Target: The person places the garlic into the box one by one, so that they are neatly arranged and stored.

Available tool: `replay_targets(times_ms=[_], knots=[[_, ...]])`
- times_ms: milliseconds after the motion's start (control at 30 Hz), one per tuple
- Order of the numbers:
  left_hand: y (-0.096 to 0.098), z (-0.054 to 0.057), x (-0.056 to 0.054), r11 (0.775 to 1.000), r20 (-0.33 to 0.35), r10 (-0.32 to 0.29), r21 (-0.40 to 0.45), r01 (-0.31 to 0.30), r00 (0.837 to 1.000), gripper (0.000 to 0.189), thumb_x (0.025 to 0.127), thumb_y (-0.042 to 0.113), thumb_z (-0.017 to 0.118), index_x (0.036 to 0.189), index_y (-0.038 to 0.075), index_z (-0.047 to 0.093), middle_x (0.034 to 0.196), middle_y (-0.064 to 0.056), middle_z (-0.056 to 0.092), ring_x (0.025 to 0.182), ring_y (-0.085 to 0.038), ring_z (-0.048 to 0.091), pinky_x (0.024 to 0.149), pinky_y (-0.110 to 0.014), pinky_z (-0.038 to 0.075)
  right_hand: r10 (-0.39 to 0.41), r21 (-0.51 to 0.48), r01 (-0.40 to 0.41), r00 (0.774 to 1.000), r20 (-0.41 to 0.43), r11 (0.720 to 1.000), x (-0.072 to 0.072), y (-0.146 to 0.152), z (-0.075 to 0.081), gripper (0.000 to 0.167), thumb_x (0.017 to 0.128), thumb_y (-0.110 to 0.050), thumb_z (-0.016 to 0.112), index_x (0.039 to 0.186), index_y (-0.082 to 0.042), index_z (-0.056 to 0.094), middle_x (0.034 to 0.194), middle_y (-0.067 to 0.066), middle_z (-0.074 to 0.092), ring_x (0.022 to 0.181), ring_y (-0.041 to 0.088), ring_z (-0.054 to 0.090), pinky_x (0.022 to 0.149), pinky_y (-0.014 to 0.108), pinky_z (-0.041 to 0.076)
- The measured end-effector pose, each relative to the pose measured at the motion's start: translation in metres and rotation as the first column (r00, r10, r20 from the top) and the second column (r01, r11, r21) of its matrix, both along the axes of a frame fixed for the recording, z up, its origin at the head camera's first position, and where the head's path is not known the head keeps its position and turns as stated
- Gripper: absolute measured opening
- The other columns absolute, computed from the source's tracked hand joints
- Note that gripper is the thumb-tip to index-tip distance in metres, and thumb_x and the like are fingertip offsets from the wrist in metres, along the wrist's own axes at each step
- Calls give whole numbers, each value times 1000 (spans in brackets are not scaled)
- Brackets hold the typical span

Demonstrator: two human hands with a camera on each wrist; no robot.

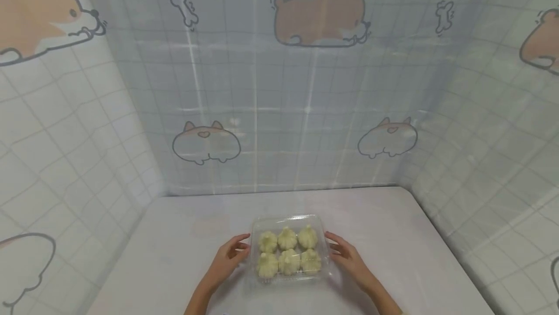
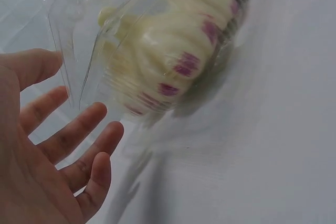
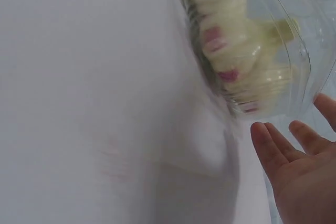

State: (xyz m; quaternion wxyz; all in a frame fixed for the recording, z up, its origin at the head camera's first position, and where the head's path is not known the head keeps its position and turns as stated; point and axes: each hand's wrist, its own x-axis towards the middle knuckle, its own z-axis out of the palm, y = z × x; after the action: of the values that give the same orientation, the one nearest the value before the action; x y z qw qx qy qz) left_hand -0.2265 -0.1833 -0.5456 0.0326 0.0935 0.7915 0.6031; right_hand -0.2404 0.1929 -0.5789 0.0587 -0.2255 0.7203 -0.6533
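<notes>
A clear plastic clamshell box (image 1: 288, 279) is at the front middle of the white table, its lid down. Inside, in two rows, sit several pale garlic bulbs (image 1: 289, 261); the wrist views show purple patches low on them. At the box's left side is my left hand (image 1: 224, 261), fingers spread, with the thumb (image 2: 44, 67) right at the clear rim (image 2: 59, 51). My right hand (image 1: 349, 259) stands at the opposite side, fingers fairly straight, fingertips (image 3: 258, 129) close by the plastic wall. Neither hand's fingers curl round the box.
The white tabletop (image 1: 196, 218) spreads around the box. Wall sheets (image 1: 297, 87) with a tile grid and cartoon dogs and bones enclose it at the back, left and right. Shadows of the hands fall on the table.
</notes>
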Motion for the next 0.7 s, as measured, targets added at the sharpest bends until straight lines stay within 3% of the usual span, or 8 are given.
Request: replay_targets(times_ms=[133, 333, 467, 567, 700], knots=[[0, -3, 6, 1000, -1, -18, 5, 18, 1000, 44, 94, 10, 64, 134, -6, 51, 106, -27, 62, 92, -40, 63, 66, -38, 52, -23, 20, 21, 998, 55, 1000, 7, -2, -2, 55, 97, -4, 54, 146, 6, 32, 150, 30, 26, 127, 51, 39, 95, 26, 42], [-5, -33, 6, 999, 0, -23, 41, 23, 1000, 50, 94, 8, 64, 139, -4, 46, 105, -26, 63, 91, -32, 66, 67, -34, 52, -58, 45, 56, 998, 26, 997, 13, -6, -9, 57, 95, -3, 56, 146, 6, 32, 147, 31, 32, 124, 49, 43, 96, 30, 42], [-7, -43, 14, 999, -6, 2, 54, -2, 1000, 53, 93, 10, 66, 140, -2, 45, 106, -22, 64, 89, -23, 67, 64, -31, 51, -78, 65, 77, 997, 23, 995, 17, -9, -11, 60, 92, 0, 58, 146, 5, 33, 144, 32, 36, 123, 49, 45, 94, 30, 44], [-5, -45, 25, 997, -18, 16, 80, -15, 1000, 54, 93, 10, 65, 141, -3, 44, 108, -22, 63, 88, -23, 67, 62, -30, 51, -95, 83, 92, 995, 38, 992, 20, -11, -12, 61, 92, -2, 60, 147, 2, 33, 134, 32, 46, 113, 42, 55, 86, 31, 49], [3, -47, 37, 994, -32, 31, 105, -27, 999, 53, 94, 11, 64, 142, -2, 43, 108, -22, 63, 85, -26, 68, 61, -29, 50, -126, 94, 124, 992, 14, 988, 23, -13, -15, 63, 90, 2, 60, 146, 5, 31, 102, 20, 57, 84, 22, 62, 70, 32, 54]])
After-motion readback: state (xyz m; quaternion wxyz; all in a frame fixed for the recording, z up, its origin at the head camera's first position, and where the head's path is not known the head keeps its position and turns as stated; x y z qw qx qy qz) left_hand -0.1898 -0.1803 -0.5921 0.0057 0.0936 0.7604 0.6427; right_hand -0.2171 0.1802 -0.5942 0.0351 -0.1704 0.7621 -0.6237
